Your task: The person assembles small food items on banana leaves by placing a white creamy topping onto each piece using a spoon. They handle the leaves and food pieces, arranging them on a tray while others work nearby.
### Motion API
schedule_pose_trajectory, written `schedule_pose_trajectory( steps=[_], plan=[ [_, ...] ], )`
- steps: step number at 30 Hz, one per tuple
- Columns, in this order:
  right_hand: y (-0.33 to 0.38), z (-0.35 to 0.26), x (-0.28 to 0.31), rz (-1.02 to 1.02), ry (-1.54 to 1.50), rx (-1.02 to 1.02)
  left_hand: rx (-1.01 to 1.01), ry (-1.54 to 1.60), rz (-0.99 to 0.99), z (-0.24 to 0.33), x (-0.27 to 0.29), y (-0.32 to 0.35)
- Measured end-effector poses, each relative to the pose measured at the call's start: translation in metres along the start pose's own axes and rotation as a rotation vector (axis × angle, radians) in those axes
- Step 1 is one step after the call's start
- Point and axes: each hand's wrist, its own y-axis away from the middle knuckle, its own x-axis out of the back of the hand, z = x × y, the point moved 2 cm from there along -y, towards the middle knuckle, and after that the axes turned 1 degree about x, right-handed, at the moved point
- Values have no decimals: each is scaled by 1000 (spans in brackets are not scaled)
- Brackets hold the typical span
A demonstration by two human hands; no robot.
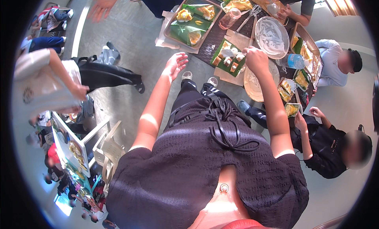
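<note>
My right hand [257, 61] is closed above the right edge of a banana leaf [218, 62] on the table. What its fingers pinch, if anything, is too small to make out. Several small brown food pieces [227, 61] topped with white cream lie on the leaf, and a greyish flat shape [226, 52] shows among them. Off the table's near left corner, my left hand [176, 66] hangs in the air, palm turned inward, fingers stretched and holding nothing. Under my right forearm sits a round cream-coloured plate [254, 85], partly hidden.
Beyond the leaf stand a cream-smeared bowl [272, 37], a whisk [252, 14], a reddish jar [229, 19] and a leaf-lined tray [169, 29]. A water bottle [295, 61] lies right. People work around the table; another person's hand [103, 6] reaches in upper left. A plastic chair [108, 150] stands left.
</note>
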Motion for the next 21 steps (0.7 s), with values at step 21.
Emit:
schedule_pose_trajectory(
  steps=[21],
  plan=[
    [10,5,-16,232,-102,-37,24,-6,-16,6,-4,-3]
  ],
)
